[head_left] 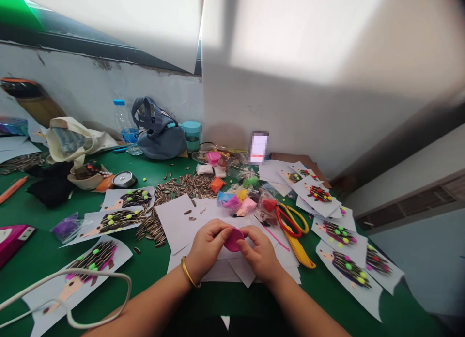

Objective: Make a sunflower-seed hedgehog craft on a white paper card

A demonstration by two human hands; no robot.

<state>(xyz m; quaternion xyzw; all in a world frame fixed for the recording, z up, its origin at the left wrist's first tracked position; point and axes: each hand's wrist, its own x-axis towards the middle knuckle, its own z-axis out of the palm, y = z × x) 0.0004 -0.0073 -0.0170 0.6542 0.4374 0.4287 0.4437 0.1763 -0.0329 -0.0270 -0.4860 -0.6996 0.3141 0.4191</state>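
Observation:
Between my two hands is a flattened round piece of magenta modelling clay (233, 240). My left hand (212, 242) pinches its left edge, thumb in front; a gold bangle is on that wrist. My right hand (258, 247) grips the right edge between thumb and fingers. Below the hands lie white paper sheets (232, 271). Just beyond them are bagged lumps of coloured clay (238, 201) and a big heap of sunflower seeds (189, 186). To the right of my right hand lie red-and-yellow scissors (292, 220) and a yellow utility knife (301, 252).
Hedgehog pictures made with seeds (341, 233) lie along the right side, and more (121, 220) on the left. A white cable (127, 283) loops at the front left. Behind stand a blue-grey bag (162, 141), a teal cup (192, 136), a water bottle (125, 121) and a phone (258, 148).

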